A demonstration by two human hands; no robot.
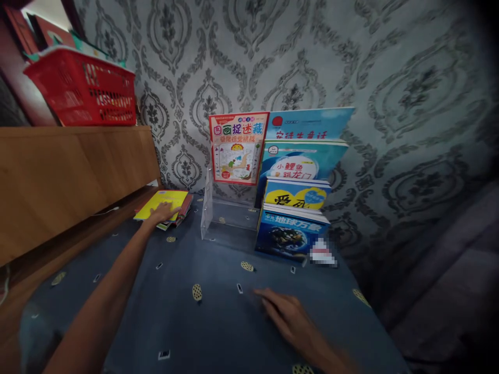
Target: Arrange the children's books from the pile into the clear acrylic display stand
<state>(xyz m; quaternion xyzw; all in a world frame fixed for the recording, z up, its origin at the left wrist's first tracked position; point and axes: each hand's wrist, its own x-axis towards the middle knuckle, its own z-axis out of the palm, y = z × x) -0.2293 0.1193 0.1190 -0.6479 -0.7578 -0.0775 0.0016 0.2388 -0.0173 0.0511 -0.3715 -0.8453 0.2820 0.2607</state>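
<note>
My left hand [162, 212] reaches far out and rests on a yellow book [168, 196] on top of a small stack of books [184, 210]. Its fingers are spread over the cover. My right hand [286, 314] is over the near part of the table, holding nothing, with the index finger stretched out and slightly blurred. Beyond it stands a clear tiered book rack [230, 226]. A red-bordered picture book [238, 150] leans in its back left tier. Down its right side, several books stand in steps, with a blue book showing the Earth [290, 234] in front.
A dark blue patterned cloth [187, 322] covers the table. At the left is a wooden cabinet [78, 176] with a red plastic basket [83, 85] on top. The patterned wall [249, 62] rises behind the rack. A blurred-out white item [323, 254] lies by the front books.
</note>
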